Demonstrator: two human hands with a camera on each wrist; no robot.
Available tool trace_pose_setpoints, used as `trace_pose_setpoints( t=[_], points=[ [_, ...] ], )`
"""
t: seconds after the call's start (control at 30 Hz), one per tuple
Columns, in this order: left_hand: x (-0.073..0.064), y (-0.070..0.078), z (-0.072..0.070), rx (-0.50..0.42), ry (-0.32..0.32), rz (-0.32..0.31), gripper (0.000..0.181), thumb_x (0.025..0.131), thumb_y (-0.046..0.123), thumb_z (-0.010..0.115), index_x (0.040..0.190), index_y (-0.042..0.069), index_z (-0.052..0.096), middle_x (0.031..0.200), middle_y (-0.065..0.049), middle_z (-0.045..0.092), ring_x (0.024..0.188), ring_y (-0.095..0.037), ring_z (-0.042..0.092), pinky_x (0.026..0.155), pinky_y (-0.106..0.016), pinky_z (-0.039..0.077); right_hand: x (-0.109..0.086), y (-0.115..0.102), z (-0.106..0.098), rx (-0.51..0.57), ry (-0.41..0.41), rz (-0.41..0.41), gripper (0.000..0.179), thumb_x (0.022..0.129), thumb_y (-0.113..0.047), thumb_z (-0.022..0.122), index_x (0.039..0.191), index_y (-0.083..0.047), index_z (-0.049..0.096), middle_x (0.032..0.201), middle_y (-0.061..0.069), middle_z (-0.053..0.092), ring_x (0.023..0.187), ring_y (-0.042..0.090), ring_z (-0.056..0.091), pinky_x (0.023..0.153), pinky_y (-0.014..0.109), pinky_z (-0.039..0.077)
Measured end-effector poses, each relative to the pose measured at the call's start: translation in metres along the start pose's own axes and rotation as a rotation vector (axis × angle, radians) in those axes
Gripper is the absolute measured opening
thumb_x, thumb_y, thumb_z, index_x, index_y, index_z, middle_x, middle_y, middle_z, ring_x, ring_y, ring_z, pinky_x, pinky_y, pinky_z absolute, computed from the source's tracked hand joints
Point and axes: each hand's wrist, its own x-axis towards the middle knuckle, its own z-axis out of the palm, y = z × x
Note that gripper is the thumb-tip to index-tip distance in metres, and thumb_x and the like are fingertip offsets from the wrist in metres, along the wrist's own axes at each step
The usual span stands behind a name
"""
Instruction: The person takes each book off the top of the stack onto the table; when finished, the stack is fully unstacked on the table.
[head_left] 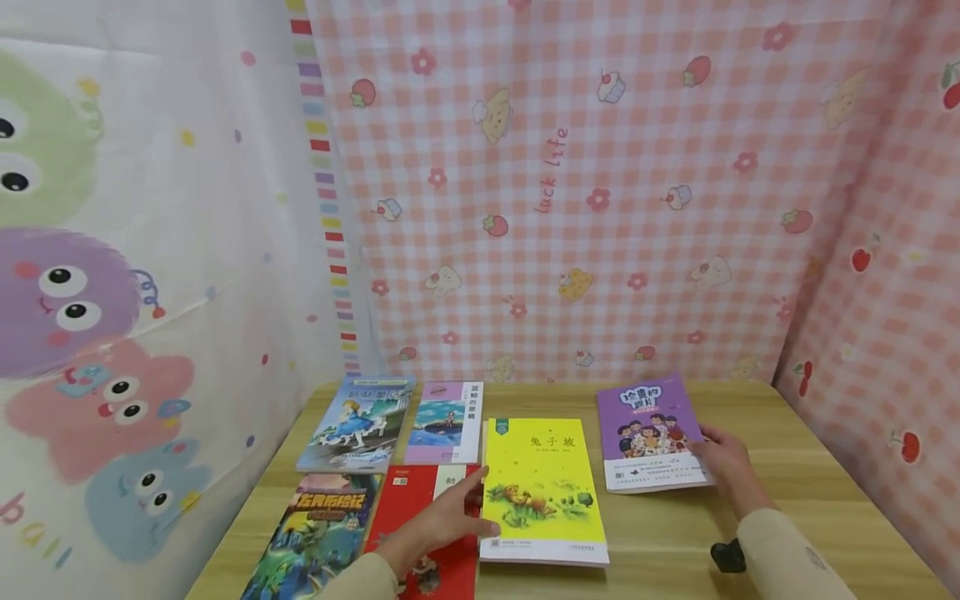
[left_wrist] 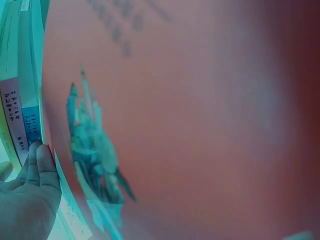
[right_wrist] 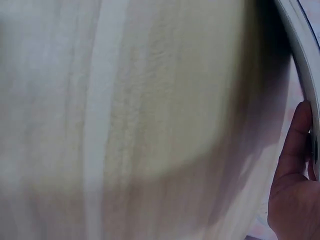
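Note:
My left hand (head_left: 448, 510) grips the left edge of a yellow book (head_left: 546, 492), thumb on its cover. In the left wrist view, the fingers (left_wrist: 44, 167) lie along several book edges, among them a purple spine (left_wrist: 15, 107) and a blue one (left_wrist: 32, 122); I cannot tell how these are stacked. A red book (head_left: 450, 571) lies below this hand. On the right, my right hand (head_left: 729, 467) holds a purple book (head_left: 652, 417) by its right edge. In the right wrist view, a book edge (right_wrist: 302, 45) rises above the table, with a shadow under it.
A light blue book (head_left: 356, 425) and a lilac-and-white book (head_left: 444, 423) lie at the back left. An adventure-style comic (head_left: 311, 537) lies nearer, left of the red book. Under my right wrist shows a small black object (head_left: 727, 557). Patterned cloths surround the wooden table (head_left: 817, 500).

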Motion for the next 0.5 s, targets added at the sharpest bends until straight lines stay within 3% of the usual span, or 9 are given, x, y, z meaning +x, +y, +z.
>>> trace_pose_setpoints(
  t=[0.2, 0.27, 0.37, 0.43, 0.5],
  points=[
    [0.003, 0.003, 0.005, -0.004, 0.002, -0.011, 0.093, 0.078, 0.022, 0.086, 0.155, 0.014, 0.034, 0.124, -0.004, 0.057, 0.114, -0.026, 0.052, 0.105, -0.054, 0.04, 0.004, 0.001, 0.002, 0.043, -0.005, 0.023, 0.065, 0.102, -0.012, 0.047, 0.153, 0.009, 0.013, 0.139, 0.04, 0.034, 0.074, 0.005, 0.056, 0.067, 0.02, 0.051],
    [0.003, 0.003, 0.005, 0.0, 0.002, -0.009, 0.093, 0.078, 0.023, 0.086, 0.155, 0.014, 0.034, 0.124, -0.004, 0.057, 0.114, -0.026, 0.052, 0.105, -0.055, 0.04, 0.005, -0.002, 0.002, 0.005, -0.031, 0.03, 0.068, 0.104, -0.017, 0.045, 0.153, 0.01, 0.006, 0.148, 0.04, 0.023, 0.1, 0.022, 0.062, 0.09, 0.029, 0.051],
    [0.003, 0.0, 0.004, 0.002, 0.003, -0.004, 0.093, 0.078, 0.023, 0.086, 0.155, 0.015, 0.034, 0.125, -0.004, 0.057, 0.114, -0.026, 0.052, 0.104, -0.054, 0.041, 0.005, -0.004, 0.005, -0.095, -0.075, 0.034, 0.074, 0.104, -0.026, 0.045, 0.152, 0.011, 0.002, 0.153, 0.04, 0.011, 0.135, 0.045, 0.036, 0.114, 0.047, 0.03],
    [0.003, -0.001, 0.003, 0.002, 0.006, 0.004, 0.093, 0.079, 0.023, 0.086, 0.156, 0.015, 0.033, 0.125, -0.004, 0.056, 0.115, -0.026, 0.052, 0.104, -0.053, 0.041, 0.002, -0.005, 0.007, -0.186, -0.095, 0.011, 0.076, 0.104, -0.029, 0.045, 0.151, 0.013, 0.003, 0.152, 0.041, 0.009, 0.142, 0.053, 0.012, 0.117, 0.056, 0.014],
    [0.003, -0.002, 0.002, -0.003, 0.006, 0.008, 0.094, 0.079, 0.022, 0.085, 0.156, 0.015, 0.033, 0.126, -0.004, 0.056, 0.115, -0.026, 0.051, 0.103, -0.053, 0.042, -0.002, -0.007, 0.011, -0.236, -0.092, -0.016, 0.075, 0.103, -0.029, 0.046, 0.151, 0.014, 0.007, 0.15, 0.042, 0.016, 0.14, 0.054, 0.018, 0.115, 0.057, 0.017]
  ],
)
